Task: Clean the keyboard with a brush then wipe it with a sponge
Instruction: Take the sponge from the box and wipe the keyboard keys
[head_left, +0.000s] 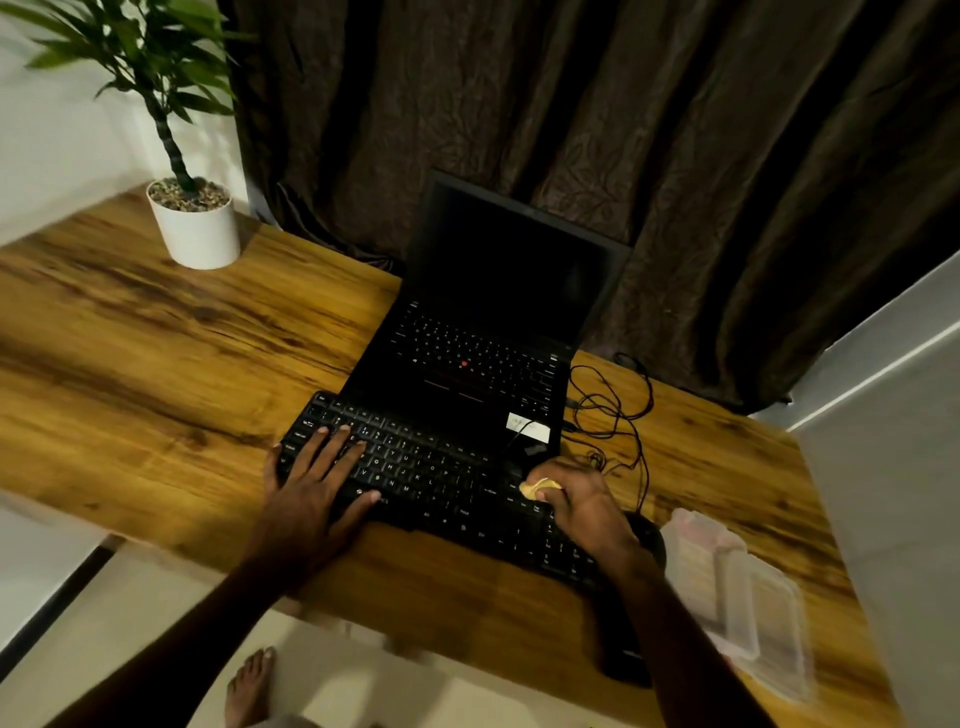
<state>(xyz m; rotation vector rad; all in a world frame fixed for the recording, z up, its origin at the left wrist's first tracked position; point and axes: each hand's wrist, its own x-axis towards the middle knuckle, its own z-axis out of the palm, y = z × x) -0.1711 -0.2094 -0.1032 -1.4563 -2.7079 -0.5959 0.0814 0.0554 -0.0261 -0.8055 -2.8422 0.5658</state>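
Note:
A black external keyboard (431, 478) lies slanted on the wooden table (156, 364), in front of a laptop. My left hand (311, 493) lies flat on the keyboard's left end, fingers straight and spread over the keys. My right hand (582, 499) grips a small yellow sponge (537, 488) and holds it against the keys on the keyboard's right part. Most of the sponge is hidden under my fingers. No brush is plainly visible.
An open black laptop (493, 338) stands behind the keyboard, screen dark. A tangled black cable (613, 410) lies to its right. A potted plant (195, 228) is at the far left corner. Clear plastic packaging (737, 597) and a dark object (626, 665) lie right of my forearm.

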